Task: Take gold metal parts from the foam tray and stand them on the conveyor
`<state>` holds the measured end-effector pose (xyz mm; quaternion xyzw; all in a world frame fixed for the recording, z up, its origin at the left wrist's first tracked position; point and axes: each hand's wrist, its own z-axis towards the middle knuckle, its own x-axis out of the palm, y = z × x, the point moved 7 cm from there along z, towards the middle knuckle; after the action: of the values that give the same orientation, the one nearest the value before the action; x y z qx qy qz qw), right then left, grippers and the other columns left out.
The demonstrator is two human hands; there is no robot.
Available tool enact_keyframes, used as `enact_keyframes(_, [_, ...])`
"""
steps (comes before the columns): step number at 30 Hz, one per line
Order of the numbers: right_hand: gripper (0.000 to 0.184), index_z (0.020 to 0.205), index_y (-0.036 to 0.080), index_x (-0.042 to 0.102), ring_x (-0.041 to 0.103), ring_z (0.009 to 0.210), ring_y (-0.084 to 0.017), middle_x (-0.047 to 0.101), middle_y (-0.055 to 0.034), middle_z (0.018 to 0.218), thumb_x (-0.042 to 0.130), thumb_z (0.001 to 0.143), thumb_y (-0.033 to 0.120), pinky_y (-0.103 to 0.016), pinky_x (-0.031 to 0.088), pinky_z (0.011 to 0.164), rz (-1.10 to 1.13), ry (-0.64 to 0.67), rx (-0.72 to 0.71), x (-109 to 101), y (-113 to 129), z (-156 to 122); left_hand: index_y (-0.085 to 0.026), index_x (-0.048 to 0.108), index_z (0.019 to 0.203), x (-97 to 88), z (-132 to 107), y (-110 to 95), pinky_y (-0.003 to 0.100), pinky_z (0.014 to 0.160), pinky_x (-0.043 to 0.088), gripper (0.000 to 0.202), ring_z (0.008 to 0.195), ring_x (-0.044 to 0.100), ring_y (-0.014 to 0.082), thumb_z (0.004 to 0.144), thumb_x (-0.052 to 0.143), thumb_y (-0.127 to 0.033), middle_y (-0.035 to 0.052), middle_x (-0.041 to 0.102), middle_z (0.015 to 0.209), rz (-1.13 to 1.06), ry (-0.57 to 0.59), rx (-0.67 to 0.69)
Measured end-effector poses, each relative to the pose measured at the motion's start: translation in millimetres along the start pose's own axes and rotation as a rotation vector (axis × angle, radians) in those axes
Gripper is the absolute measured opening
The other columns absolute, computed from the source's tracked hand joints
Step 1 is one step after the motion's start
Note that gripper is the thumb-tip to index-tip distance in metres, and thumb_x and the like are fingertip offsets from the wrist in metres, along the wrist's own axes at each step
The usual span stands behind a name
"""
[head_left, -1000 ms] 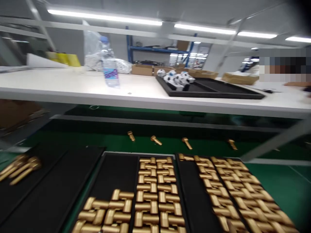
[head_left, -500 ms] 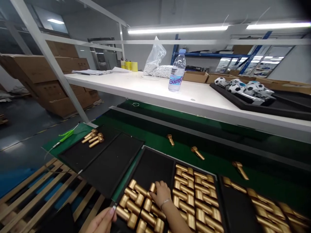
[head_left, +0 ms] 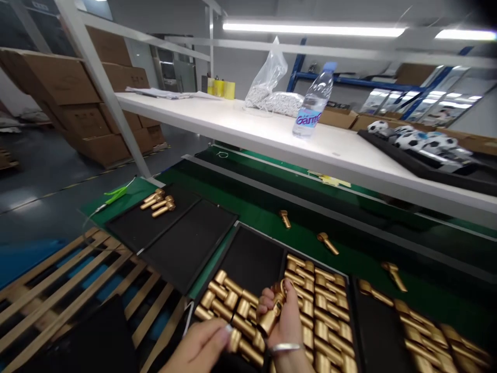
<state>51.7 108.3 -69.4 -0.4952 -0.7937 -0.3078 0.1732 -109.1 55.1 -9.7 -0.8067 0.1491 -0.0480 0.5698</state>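
My right hand (head_left: 281,321) is closed around one gold-coloured metal T-shaped fitting (head_left: 272,316), lifted a little above the black tray full of gold fittings (head_left: 252,254), at the lower middle of the frame. A thin bracelet is on this wrist. My left hand (head_left: 204,347) is lower, at the bottom edge; its fingers (head_left: 225,334) touch the gold fittings lying in the tray (head_left: 229,305), half curled, and I cannot tell if it grips one. These pieces lie in tight rows, touching each other, and the far left part of the tray is bare.

To the right there is a second black tray with more gold pieces (head_left: 419,331). At the middle left two flat black trays (head_left: 171,238) lie side by side, and a small pile of long gold pins (head_left: 159,202) rests on the farther one. Just beside them, further left, lies a green plastic tool (head_left: 114,194). Three single gold bolts (head_left: 326,242) lie well apart on the green conveyor belt (head_left: 310,228) behind the trays.

On the white shelf (head_left: 252,129) in the upper middle stand a clear water bottle with blue cap (head_left: 312,103) and a transparent plastic bag (head_left: 267,85), and at the upper right a black tray with small football-patterned balls (head_left: 415,140)
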Motion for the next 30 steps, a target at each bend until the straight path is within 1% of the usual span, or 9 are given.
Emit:
enact_keyframes(3, [0.032,0.071,0.020,0.041,0.033,0.038,-0.003,0.037,0.0086,0.054,0.055,0.081,0.047,-0.012,0.029,0.038,0.145,-0.010,0.172,13.4,-18.1,-22.6,-0.017,0.060,0.074,31.6,7.0,-23.8,0.025,0.067,0.037,0.039,0.070,0.051,0.0167,0.093,0.039,-0.044,0.0014,0.055,0.071,0.142,0.167,0.171])
enact_keyframes(5, [0.032,0.071,0.019,0.041,0.034,0.038,-0.002,0.036,0.0087,0.055,0.056,0.080,0.046,-0.012,0.030,0.037,0.189,-0.034,0.233,11.9,-23.9,-30.0,-0.016,0.062,0.076,43.7,8.2,-24.8,0.025,0.067,0.038,0.036,0.069,0.052,0.0170,0.093,0.039,-0.038,0.0023,0.057,0.071,0.184,0.218,0.202])
enact_keyframes(7, [0.032,0.070,0.020,0.041,0.034,0.038,-0.002,0.035,0.0087,0.055,0.058,0.079,0.045,-0.012,0.030,0.037,0.207,-0.053,0.249,5.9,-25.3,-34.1,-0.015,0.063,0.077,49.3,7.5,-21.0,0.025,0.066,0.039,0.035,0.068,0.053,0.0171,0.093,0.039,-0.036,0.0026,0.058,0.070,0.200,0.223,0.209])
enact_keyframes(11, [0.035,0.069,0.021,0.038,0.032,0.040,-0.004,0.035,0.0083,0.055,0.061,0.076,0.047,-0.013,0.029,0.037,0.206,-0.040,0.103,-7.8,-14.4,-36.6,-0.016,0.064,0.075,57.2,4.4,-13.3,0.025,0.067,0.040,0.038,0.068,0.055,0.0173,0.093,0.038,-0.037,0.0029,0.060,0.069,0.202,0.220,0.196])
enact_keyframes(15, [0.038,0.069,0.023,0.038,0.032,0.041,-0.006,0.037,0.0076,0.055,0.060,0.078,0.052,-0.015,0.029,0.037,0.199,-0.030,-0.113,-17.7,0.4,-39.3,-0.017,0.060,0.066,62.7,6.0,-0.5,0.027,0.071,0.042,0.038,0.073,0.055,0.0196,0.090,0.041,-0.039,0.0033,0.058,0.070,0.117,0.173,0.035])
enact_keyframes(17, [0.039,0.070,0.023,0.039,0.032,0.042,-0.006,0.038,0.0074,0.056,0.061,0.077,0.054,-0.016,0.029,0.037,0.181,-0.026,-0.172,-20.1,3.3,-41.0,-0.017,0.057,0.064,65.7,7.5,3.1,0.028,0.071,0.042,0.038,0.074,0.054,0.0205,0.088,0.041,-0.041,0.0036,0.057,0.069,0.083,0.160,-0.004])
enact_keyframes(23, [0.042,0.064,0.022,0.040,0.031,0.042,-0.007,0.038,0.0068,0.054,0.059,0.079,0.056,-0.019,0.030,0.039,0.102,0.022,-0.260,-18.7,1.6,-47.2,-0.018,0.045,0.063,72.5,9.7,6.2,0.028,0.064,0.036,0.037,0.065,0.046,0.0179,0.088,0.035,-0.043,0.0020,0.048,0.063,0.130,0.185,0.063])
enact_keyframes(26, [0.044,0.061,0.022,0.041,0.030,0.042,-0.008,0.038,0.0062,0.054,0.058,0.079,0.058,-0.021,0.031,0.040,0.063,0.047,-0.303,-19.1,0.4,-50.8,-0.019,0.041,0.064,73.7,9.3,15.2,0.028,0.058,0.032,0.037,0.061,0.042,0.0162,0.090,0.034,-0.044,0.0012,0.044,0.063,0.204,0.200,0.100])
enact_keyframes(30, [0.051,0.058,0.021,0.042,0.029,0.042,-0.008,0.034,0.0063,0.050,0.054,0.077,0.067,-0.022,0.030,0.041,0.022,0.065,-0.247,-19.3,-4.0,-50.0,-0.019,0.039,0.066,76.6,12.1,29.6,0.028,0.056,0.029,0.041,0.058,0.038,0.0149,0.091,0.030,-0.050,0.0004,0.042,0.062,0.230,0.218,0.119])
